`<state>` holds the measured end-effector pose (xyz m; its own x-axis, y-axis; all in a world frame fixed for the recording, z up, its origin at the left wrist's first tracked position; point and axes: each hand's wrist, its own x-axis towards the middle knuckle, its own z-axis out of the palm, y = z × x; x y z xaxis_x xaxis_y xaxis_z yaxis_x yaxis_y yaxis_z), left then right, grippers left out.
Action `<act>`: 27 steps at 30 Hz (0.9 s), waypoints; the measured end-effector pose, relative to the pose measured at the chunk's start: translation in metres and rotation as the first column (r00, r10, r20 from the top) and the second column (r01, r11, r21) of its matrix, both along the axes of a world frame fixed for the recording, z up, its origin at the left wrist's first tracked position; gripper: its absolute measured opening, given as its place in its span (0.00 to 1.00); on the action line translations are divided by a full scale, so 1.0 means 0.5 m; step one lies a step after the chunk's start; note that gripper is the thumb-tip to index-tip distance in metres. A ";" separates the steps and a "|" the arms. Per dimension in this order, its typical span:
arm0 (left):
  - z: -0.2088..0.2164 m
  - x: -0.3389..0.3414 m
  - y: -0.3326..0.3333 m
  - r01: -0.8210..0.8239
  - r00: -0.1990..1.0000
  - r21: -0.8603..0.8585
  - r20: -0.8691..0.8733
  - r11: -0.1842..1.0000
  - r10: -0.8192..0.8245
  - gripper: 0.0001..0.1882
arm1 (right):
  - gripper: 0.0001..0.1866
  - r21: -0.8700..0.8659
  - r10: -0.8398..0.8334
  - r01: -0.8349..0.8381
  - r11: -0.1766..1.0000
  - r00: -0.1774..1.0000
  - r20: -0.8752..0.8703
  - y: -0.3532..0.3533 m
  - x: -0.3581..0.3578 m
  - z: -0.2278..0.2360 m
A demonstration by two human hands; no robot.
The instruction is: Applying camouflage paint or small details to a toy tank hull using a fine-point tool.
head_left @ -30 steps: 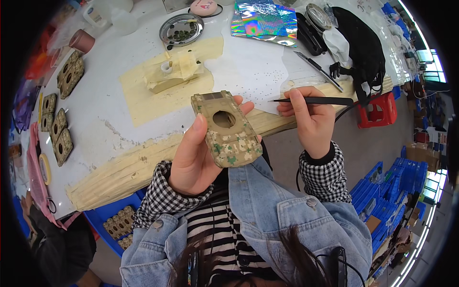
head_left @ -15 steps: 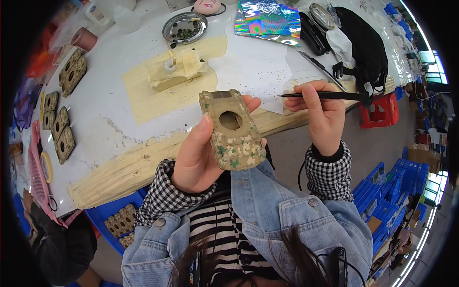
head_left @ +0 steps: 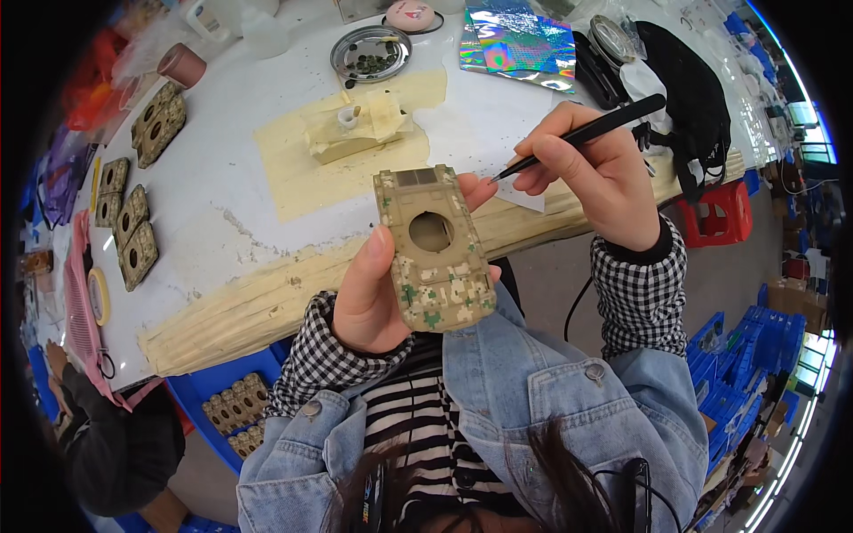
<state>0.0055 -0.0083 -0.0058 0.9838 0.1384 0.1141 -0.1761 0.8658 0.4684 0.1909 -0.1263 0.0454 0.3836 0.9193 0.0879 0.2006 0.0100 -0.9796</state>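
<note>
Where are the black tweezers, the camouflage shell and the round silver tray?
Black tweezers (head_left: 601,130): head view, on the bare shaft beyond the fingers.
Camouflage shell (head_left: 434,263): head view, on the surface just below its round opening.
Round silver tray (head_left: 337,55): head view, on its left rim.

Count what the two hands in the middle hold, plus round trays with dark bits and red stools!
Camouflage shell, in the left hand: 1
Black tweezers, in the right hand: 1
Round tray with dark bits: 1
Red stool: 1
Total: 4
</note>
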 end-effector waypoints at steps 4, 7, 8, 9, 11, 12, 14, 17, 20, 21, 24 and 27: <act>-0.002 -0.002 0.002 -0.010 1.000 0.008 0.020 1.000 0.010 0.36 | 0.10 0.000 0.012 -0.012 1.000 1.000 -0.029 0.003 -0.002 0.001; -0.003 -0.002 0.002 -0.010 1.000 -0.005 0.018 1.000 0.010 0.36 | 0.10 0.001 0.026 -0.026 1.000 1.000 -0.011 0.003 -0.004 0.002; -0.003 -0.002 0.002 -0.012 1.000 -0.004 0.018 1.000 0.012 0.36 | 0.10 0.002 0.029 -0.029 1.000 1.000 0.002 0.003 -0.005 0.002; -0.003 -0.003 0.002 -0.014 1.000 -0.003 0.017 1.000 0.014 0.36 | 0.10 0.003 0.033 -0.033 0.999 0.999 0.016 0.003 -0.005 0.002; -0.004 -0.003 0.002 -0.015 1.000 -0.003 0.020 1.000 0.015 0.36 | 0.10 0.008 0.033 -0.034 0.999 0.999 0.010 0.003 -0.007 0.002; -0.004 -0.003 0.002 -0.016 1.000 -0.003 0.023 1.000 0.016 0.36 | 0.10 0.012 0.034 -0.034 0.999 0.999 0.006 0.003 -0.008 0.002; -0.003 -0.003 0.002 -0.023 1.000 0.004 0.021 1.000 0.023 0.36 | 0.10 0.042 0.005 -0.005 0.999 1.000 -0.002 0.005 -0.013 0.002; 0.001 -0.003 0.004 -0.032 0.999 0.016 0.019 0.999 0.032 0.37 | 0.11 0.114 -0.097 0.106 0.988 0.992 -0.080 0.003 -0.030 0.000; 0.002 -0.005 0.006 -0.040 0.999 0.031 0.029 0.999 0.039 0.40 | 0.13 0.177 -0.187 0.229 0.957 0.957 -0.223 0.001 -0.056 -0.016; 0.003 -0.005 0.006 -0.047 0.999 0.047 0.026 0.998 0.046 0.41 | 0.13 0.191 -0.213 0.271 0.944 0.937 -0.276 0.000 -0.067 -0.024; 0.007 -0.005 0.004 -0.060 0.998 0.090 0.016 0.994 0.059 0.44 | 0.15 0.202 -0.276 0.368 0.908 0.886 -0.374 0.004 -0.093 -0.040; 0.009 -0.006 0.001 -0.072 0.997 0.107 0.010 0.992 0.072 0.46 | 0.15 0.217 -0.294 0.414 0.884 0.853 -0.430 0.006 -0.104 -0.049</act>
<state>0.0023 -0.0078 -0.0011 0.9709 0.1957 0.1378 -0.2393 0.7958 0.5563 0.1389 -0.1234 0.0209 0.7360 0.6677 0.1118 -0.1347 0.3063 -0.9424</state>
